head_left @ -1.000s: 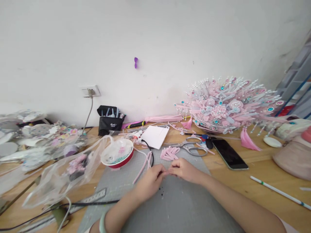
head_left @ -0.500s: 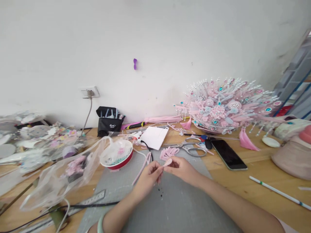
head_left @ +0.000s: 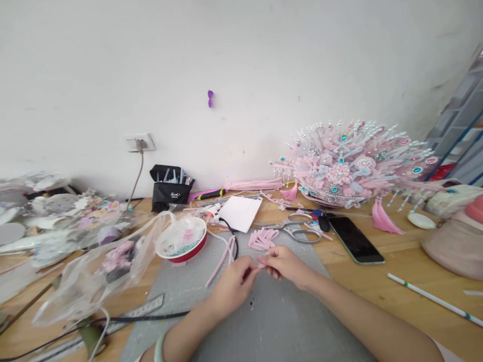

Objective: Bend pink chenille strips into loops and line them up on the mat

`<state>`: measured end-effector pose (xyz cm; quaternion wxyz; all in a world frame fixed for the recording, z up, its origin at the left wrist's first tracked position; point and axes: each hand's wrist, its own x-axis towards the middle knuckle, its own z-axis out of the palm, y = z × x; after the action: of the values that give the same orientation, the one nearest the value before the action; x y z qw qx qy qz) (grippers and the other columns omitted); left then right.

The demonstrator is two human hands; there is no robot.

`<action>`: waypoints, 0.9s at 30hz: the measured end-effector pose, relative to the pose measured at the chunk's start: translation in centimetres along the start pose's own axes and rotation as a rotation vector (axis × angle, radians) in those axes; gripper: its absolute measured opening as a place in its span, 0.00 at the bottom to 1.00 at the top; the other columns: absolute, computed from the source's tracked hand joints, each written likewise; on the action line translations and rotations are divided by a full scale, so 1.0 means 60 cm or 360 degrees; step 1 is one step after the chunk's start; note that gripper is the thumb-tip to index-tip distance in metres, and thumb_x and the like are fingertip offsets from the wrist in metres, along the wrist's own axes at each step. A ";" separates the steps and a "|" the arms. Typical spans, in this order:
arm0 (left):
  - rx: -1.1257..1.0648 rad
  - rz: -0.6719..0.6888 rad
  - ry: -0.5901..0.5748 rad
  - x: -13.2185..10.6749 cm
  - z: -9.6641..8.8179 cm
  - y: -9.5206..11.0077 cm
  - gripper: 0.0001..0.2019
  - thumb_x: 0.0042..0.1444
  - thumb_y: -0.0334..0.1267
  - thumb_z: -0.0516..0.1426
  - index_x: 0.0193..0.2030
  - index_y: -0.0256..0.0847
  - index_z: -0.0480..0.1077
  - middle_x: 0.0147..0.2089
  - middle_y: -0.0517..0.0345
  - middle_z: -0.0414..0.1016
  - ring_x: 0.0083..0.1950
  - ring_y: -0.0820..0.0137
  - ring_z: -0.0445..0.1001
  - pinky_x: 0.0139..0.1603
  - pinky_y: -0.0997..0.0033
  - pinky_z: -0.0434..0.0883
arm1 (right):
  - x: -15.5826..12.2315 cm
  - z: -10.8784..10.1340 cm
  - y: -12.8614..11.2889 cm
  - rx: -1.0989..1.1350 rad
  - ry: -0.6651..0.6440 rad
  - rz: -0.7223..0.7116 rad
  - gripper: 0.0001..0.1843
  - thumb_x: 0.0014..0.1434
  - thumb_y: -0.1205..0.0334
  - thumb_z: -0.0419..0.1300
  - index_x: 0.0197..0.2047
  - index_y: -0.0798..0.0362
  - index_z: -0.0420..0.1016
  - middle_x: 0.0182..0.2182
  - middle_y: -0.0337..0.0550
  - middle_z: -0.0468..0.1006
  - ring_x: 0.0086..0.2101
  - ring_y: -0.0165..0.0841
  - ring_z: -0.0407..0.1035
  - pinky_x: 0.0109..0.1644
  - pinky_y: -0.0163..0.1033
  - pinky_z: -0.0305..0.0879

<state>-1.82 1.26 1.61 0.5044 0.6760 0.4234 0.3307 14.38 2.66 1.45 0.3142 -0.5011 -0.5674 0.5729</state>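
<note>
My left hand [head_left: 234, 282] and my right hand [head_left: 284, 264] meet over the grey cutting mat [head_left: 290, 327]. Both pinch a short pink chenille stem [head_left: 260, 265], mostly hidden by the fingers. Just beyond them lies a small pile of folded pink chenille pieces [head_left: 263, 239]. Longer pink chenille stems [head_left: 221, 262] rest on the mat left of the pile. Grey-handled scissors [head_left: 304, 235] lie open behind my right hand. Small dark specks [head_left: 251, 302] dot the mat below the fingers.
A red-rimmed bowl of beads [head_left: 188, 259] and a clear plastic bag [head_left: 71, 286] sit left. On the right are a phone [head_left: 356, 240], a large pink beaded headdress [head_left: 347, 166] and a striped white stick [head_left: 433, 300]. White paper [head_left: 240, 213] lies behind the mat.
The pink chenille loop that stuck up between my fingers is now mostly covered by them. My left hand has turned and moved slightly right and down; the right hand's fingers have curled more.
</note>
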 end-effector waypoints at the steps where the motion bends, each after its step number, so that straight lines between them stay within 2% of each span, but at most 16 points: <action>1: 0.0187 0.0123 0.0044 -0.002 -0.001 0.001 0.12 0.50 0.44 0.53 0.23 0.39 0.61 0.22 0.63 0.61 0.24 0.74 0.58 0.26 0.74 0.55 | -0.001 0.001 -0.001 0.0064 -0.0007 0.0065 0.16 0.47 0.51 0.58 0.20 0.56 0.65 0.13 0.31 0.63 0.14 0.22 0.55 0.16 0.29 0.48; 3: 0.0360 0.0243 0.0103 -0.004 0.000 0.003 0.11 0.51 0.43 0.52 0.23 0.40 0.62 0.24 0.61 0.63 0.26 0.73 0.59 0.28 0.73 0.56 | -0.002 0.002 -0.005 0.0223 -0.0048 0.0128 0.16 0.46 0.51 0.59 0.20 0.57 0.66 0.13 0.32 0.64 0.14 0.21 0.55 0.16 0.28 0.48; 4: 0.0325 0.0217 0.0126 -0.005 0.000 0.004 0.11 0.51 0.43 0.52 0.23 0.40 0.62 0.23 0.62 0.63 0.25 0.73 0.59 0.28 0.73 0.56 | -0.002 0.002 -0.006 0.0328 -0.0072 0.0120 0.16 0.46 0.52 0.60 0.20 0.58 0.67 0.14 0.32 0.65 0.14 0.21 0.56 0.16 0.28 0.48; 7: -0.0068 -0.0038 0.0144 -0.001 0.004 0.004 0.14 0.52 0.48 0.51 0.23 0.40 0.58 0.18 0.66 0.58 0.20 0.76 0.56 0.23 0.75 0.54 | 0.000 -0.004 -0.010 0.0706 -0.0106 0.0033 0.14 0.43 0.54 0.63 0.23 0.58 0.68 0.17 0.34 0.69 0.16 0.20 0.58 0.19 0.28 0.50; 10: -0.0528 -0.0205 0.0054 0.003 0.008 0.005 0.16 0.50 0.49 0.53 0.23 0.39 0.58 0.18 0.67 0.58 0.18 0.79 0.54 0.21 0.77 0.52 | 0.004 -0.011 -0.008 0.0964 -0.0115 -0.0060 0.13 0.43 0.56 0.64 0.25 0.58 0.70 0.19 0.35 0.70 0.17 0.20 0.59 0.21 0.28 0.51; 13: -0.0875 -0.0285 -0.0020 0.002 0.011 0.006 0.15 0.48 0.47 0.56 0.23 0.37 0.59 0.21 0.66 0.60 0.18 0.81 0.54 0.20 0.78 0.50 | 0.006 -0.011 -0.003 0.1053 -0.0132 -0.0153 0.11 0.43 0.58 0.65 0.26 0.57 0.71 0.18 0.33 0.67 0.19 0.21 0.58 0.23 0.29 0.51; 16: -0.1074 -0.0340 -0.0055 -0.002 0.014 0.007 0.15 0.46 0.46 0.58 0.23 0.37 0.60 0.23 0.64 0.62 0.18 0.82 0.56 0.21 0.78 0.51 | 0.007 -0.007 0.003 0.1070 -0.0158 -0.0195 0.10 0.43 0.59 0.65 0.26 0.57 0.72 0.18 0.33 0.65 0.21 0.22 0.57 0.26 0.30 0.52; 27: -0.1253 -0.0362 -0.0135 -0.007 0.022 0.006 0.13 0.47 0.42 0.59 0.23 0.36 0.61 0.24 0.62 0.65 0.20 0.81 0.60 0.22 0.79 0.55 | 0.004 0.001 0.004 0.1189 -0.0224 -0.0200 0.13 0.43 0.60 0.66 0.33 0.55 0.74 0.24 0.35 0.69 0.22 0.22 0.57 0.28 0.30 0.52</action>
<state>-0.72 0.31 1.56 0.7749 0.3933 0.3152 0.3814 14.28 2.81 1.17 0.4700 -0.2759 -0.3692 0.7528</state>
